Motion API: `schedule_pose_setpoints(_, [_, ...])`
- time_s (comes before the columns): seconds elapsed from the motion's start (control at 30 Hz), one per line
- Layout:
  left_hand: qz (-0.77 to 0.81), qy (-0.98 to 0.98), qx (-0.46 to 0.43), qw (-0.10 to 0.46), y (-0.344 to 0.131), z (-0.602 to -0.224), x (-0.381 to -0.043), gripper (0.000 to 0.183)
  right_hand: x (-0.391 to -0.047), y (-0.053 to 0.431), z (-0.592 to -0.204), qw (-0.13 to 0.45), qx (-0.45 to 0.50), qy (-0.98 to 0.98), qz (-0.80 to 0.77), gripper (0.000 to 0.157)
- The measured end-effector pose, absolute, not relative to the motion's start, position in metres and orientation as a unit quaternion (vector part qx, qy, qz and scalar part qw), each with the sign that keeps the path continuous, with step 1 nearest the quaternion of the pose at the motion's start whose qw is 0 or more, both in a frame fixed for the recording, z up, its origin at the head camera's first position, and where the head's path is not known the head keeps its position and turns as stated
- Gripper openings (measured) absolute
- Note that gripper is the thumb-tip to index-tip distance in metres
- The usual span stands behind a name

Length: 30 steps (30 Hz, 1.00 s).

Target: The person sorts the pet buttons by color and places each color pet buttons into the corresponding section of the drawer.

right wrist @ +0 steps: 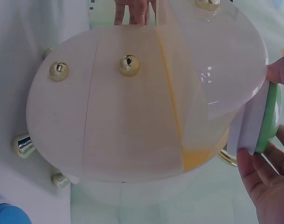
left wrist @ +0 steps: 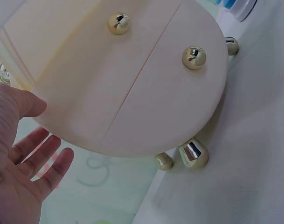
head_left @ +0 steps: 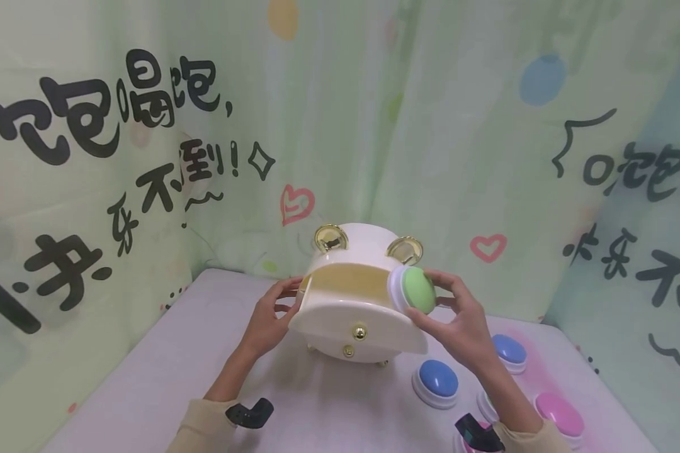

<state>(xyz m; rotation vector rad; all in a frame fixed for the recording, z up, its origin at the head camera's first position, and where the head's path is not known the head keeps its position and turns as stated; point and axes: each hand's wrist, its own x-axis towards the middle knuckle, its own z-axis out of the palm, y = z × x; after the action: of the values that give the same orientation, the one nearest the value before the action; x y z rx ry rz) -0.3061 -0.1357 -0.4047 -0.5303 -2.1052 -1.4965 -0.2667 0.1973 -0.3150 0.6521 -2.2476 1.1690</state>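
While the right hand [head_left: 467,327] pinches a green-topped button [head_left: 413,289] between thumb and fingertips, it holds that button against the upper right edge of the cream box [head_left: 351,302], beside the box's open slot. Right grip: closed on the button's white rim, thumb on top, fingers below; the right wrist view shows the white base side-on with fingers [right wrist: 267,182] under it. Left hand [head_left: 269,318] has fingers spread and fairly straight at the box's left side; contact looks light, and in the left wrist view the palm [left wrist: 16,158] sits just off the rim, so touching or not — cannot tell for sure.

Box stands on the tabletop [head_left: 164,377] on small gold feet, tilted toward the camera, domed lid with two gold knobs [head_left: 359,331] facing the viewer, two gold ear-like loops [head_left: 331,238] on top.

Handling, judged: button looks like hard plastic, light, stiff, smooth dome probably slippery, so the rim is the place to hold. Box looks rigid, glossy, hollow, likely light enough to skid or tip; steady it at the side walls.

Button's green face points toward the camera and right, its axis running roughly horizontal; it is round, with no clear long axis. Box's long axis runs left-right.

Blue buttons [head_left: 436,380] and a pink one [head_left: 560,415] lie on the tabletop, lower right.
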Motion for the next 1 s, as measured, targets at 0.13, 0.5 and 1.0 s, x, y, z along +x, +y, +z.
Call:
schedule_pose_setpoints(0.13, [-0.553, -0.771, -0.195, 0.247, -0.1355, -0.4044, -0.3053, 0.044, -0.2713, 0.1985, -0.3159, 0.248, 0.262, -0.814, 0.455, 0.064])
schedule_pose_setpoints(0.5, [-0.55, -0.768, -0.202, 0.257, -0.1357, -0.4035, -0.3056, 0.043, -0.2733, 0.1991, -0.3138, 0.23, 0.261, -0.807, 0.478, 0.061])
schedule_pose_setpoints(1.0, [-0.551, -0.77, -0.2, 0.25, -0.1362, -0.402, -0.3049, 0.045, -0.2702, 0.1988, -0.3151, 0.218, 0.276, -0.799, 0.488, 0.062])
